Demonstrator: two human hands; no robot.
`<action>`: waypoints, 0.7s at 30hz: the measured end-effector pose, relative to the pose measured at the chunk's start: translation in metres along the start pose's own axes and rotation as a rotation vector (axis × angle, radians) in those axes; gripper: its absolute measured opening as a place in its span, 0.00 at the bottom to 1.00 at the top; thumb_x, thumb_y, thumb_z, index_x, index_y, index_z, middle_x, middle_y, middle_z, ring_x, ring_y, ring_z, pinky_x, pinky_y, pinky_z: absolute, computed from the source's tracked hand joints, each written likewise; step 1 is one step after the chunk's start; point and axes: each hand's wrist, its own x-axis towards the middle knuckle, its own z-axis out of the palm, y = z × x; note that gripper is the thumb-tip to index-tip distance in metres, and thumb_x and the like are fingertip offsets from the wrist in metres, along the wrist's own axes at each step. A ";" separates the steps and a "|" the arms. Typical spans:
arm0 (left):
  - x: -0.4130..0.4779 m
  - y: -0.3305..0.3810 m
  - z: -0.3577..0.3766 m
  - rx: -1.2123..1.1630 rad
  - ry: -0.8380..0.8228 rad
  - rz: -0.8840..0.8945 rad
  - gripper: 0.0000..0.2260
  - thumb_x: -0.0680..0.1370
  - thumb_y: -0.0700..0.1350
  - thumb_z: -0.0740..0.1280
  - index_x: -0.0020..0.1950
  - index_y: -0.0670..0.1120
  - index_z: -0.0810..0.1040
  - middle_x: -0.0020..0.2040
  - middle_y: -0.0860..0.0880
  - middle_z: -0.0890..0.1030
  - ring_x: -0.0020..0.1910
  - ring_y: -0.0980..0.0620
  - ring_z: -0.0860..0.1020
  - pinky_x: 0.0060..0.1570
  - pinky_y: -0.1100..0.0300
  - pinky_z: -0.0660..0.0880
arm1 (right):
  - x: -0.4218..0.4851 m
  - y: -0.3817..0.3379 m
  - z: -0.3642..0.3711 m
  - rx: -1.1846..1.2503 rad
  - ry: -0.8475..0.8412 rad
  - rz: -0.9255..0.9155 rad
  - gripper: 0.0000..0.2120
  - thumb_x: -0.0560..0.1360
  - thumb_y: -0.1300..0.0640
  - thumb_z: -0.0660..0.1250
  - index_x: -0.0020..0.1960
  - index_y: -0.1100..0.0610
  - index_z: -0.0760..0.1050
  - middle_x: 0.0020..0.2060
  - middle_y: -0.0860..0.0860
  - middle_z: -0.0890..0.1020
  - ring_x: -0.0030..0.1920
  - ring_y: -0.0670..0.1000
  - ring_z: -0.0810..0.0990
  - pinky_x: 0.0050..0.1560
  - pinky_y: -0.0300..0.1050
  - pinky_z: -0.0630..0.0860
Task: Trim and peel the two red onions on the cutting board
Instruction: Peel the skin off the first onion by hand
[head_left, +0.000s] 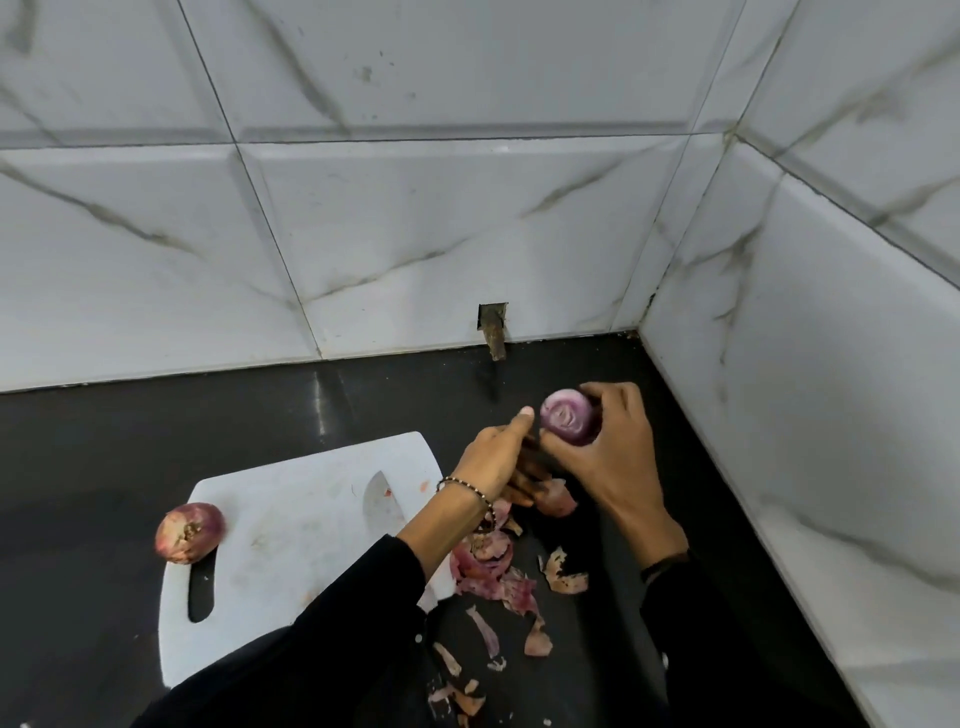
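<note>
Dark countertop in a corner of white wall tiles; white cutting board at left, peels strewn beside it.
A peeled onion is gripped in the right hand above the counter, off the board. The left hand is held just beside it, thumb extended, fingers curled; what they hold cannot be told. An unpeeled onion is seen at the board's left edge.

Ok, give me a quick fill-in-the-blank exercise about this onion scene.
1. The right hand has its grip on the round purple onion, the only ___ one.
2. The unpeeled round red onion sits at the white plastic cutting board's ___ edge.
3. Loose papery onion peels lie on the black countertop, mostly to the board's ___.
Missing: peeled; left; right.
</note>
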 end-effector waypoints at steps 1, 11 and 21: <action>-0.010 -0.003 -0.003 -0.005 -0.001 -0.006 0.27 0.82 0.62 0.56 0.50 0.39 0.80 0.37 0.41 0.84 0.31 0.44 0.82 0.30 0.57 0.79 | -0.017 -0.008 -0.002 0.027 -0.014 -0.038 0.30 0.66 0.51 0.81 0.63 0.54 0.72 0.58 0.47 0.69 0.54 0.43 0.74 0.48 0.27 0.74; -0.099 -0.031 -0.003 -0.307 -0.057 -0.079 0.18 0.78 0.59 0.63 0.50 0.45 0.80 0.36 0.47 0.83 0.30 0.51 0.80 0.38 0.56 0.78 | -0.126 -0.058 -0.019 0.217 -0.007 -0.214 0.31 0.65 0.57 0.83 0.64 0.55 0.75 0.58 0.49 0.74 0.57 0.40 0.76 0.53 0.29 0.74; -0.162 -0.061 -0.001 -0.632 -0.118 0.036 0.17 0.76 0.54 0.66 0.52 0.40 0.81 0.42 0.42 0.82 0.36 0.47 0.79 0.38 0.57 0.77 | -0.192 -0.087 -0.027 0.259 0.045 -0.126 0.27 0.66 0.47 0.81 0.60 0.54 0.77 0.55 0.47 0.78 0.53 0.44 0.79 0.51 0.32 0.76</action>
